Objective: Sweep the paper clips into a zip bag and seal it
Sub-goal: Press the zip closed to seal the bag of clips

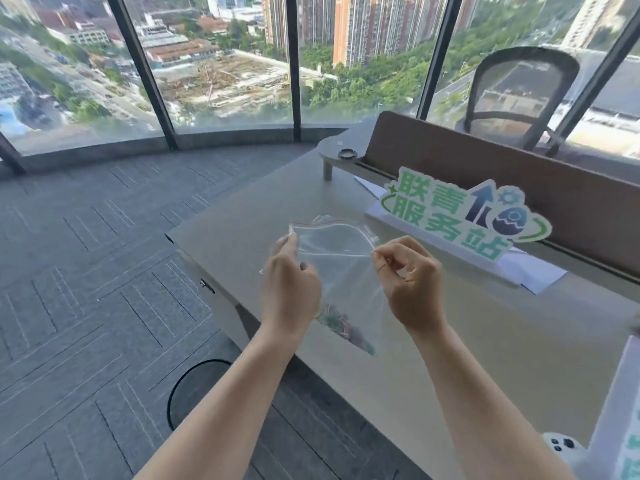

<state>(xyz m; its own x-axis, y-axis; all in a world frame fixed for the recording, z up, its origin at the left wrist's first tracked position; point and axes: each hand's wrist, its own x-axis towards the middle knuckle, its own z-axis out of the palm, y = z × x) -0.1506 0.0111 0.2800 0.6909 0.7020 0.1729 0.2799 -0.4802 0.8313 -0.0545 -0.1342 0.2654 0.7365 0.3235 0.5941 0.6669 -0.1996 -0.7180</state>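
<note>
The person holds the bag up above the worktop. The left hand pinches its left top corner, the right hand its right. The clips lie at the bag's bottom.

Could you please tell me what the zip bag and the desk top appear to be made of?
Zip bag: thin clear glossy plastic film, probably; the desk shows through it and it creases.
Desk top: pale beige matte board, likely laminate; smooth, without visible grain.
</note>
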